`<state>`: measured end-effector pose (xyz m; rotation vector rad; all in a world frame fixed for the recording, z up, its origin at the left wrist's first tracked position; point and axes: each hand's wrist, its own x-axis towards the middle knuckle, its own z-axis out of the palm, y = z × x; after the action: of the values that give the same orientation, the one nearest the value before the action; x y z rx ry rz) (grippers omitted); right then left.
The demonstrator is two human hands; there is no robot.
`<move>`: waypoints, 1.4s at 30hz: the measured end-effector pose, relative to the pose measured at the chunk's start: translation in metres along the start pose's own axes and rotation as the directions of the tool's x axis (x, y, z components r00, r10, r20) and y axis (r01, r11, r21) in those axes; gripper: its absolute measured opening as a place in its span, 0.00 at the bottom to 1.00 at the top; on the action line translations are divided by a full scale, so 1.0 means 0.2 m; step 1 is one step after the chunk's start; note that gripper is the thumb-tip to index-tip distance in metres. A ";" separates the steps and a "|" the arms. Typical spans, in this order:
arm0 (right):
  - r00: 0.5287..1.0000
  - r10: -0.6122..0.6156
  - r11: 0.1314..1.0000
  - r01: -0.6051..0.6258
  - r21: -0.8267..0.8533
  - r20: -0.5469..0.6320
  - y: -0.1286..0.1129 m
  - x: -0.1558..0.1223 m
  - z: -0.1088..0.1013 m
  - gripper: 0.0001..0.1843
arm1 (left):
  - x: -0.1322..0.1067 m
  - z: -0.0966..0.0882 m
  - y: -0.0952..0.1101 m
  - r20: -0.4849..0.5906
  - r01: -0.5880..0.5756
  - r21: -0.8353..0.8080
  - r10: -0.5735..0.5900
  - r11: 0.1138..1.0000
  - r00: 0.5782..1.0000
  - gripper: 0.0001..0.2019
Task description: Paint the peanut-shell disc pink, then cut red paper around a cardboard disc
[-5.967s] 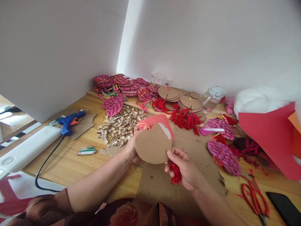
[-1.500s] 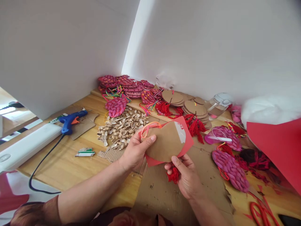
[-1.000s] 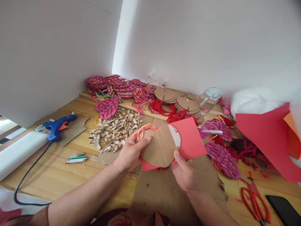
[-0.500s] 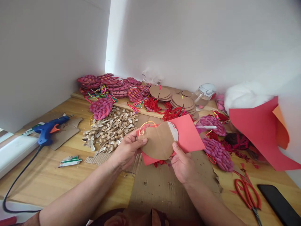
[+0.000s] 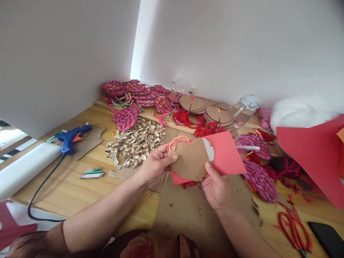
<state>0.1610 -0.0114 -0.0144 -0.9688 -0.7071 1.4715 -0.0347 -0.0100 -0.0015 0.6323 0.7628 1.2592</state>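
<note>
Both of my hands hold a brown heart-shaped cardboard piece (image 5: 192,159) laid on a sheet of red paper (image 5: 225,154), just above a flat cardboard mat (image 5: 199,215). My left hand (image 5: 154,165) pinches the heart's left lobe, where an orange and yellow cord loop (image 5: 177,140) sticks out. My right hand (image 5: 217,186) grips the heart's lower right edge together with the paper. A red tassel (image 5: 189,184) hangs below the heart, mostly hidden.
A heap of pale shells (image 5: 135,141) lies left of my hands, a blue glue gun (image 5: 71,137) further left. Pink woven hearts (image 5: 126,118) and cardboard discs (image 5: 217,116) line the wall. Red scissors (image 5: 294,229), a dark phone (image 5: 329,240) and large red paper (image 5: 317,154) lie right.
The red paper now lies spread out behind the cardboard heart, pressed against it by both hands. My right hand has moved up from the tassel to the heart's edge.
</note>
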 end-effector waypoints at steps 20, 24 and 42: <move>1.000 0.001 1.000 -0.001 0.000 0.000 -0.01 0.00 0.01 0.23 | 0.00 -0.01 0.01 0.020 -0.014 0.038 0.013 0.999 1.000 0.25; 1.000 0.021 1.000 -0.021 0.001 -0.004 -0.02 0.01 0.00 0.22 | 0.00 -0.01 0.01 0.047 -0.006 0.023 0.005 1.000 0.999 0.27; 0.993 -0.029 1.000 0.030 0.004 -0.111 -0.02 0.05 -0.02 0.29 | 0.02 -0.04 0.06 0.068 0.088 -0.079 -0.083 0.993 0.994 0.23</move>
<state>0.1670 -0.0020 -0.0143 -1.0232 -0.6340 1.3824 -0.0474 -0.0032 0.0023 0.5647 0.6748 1.1801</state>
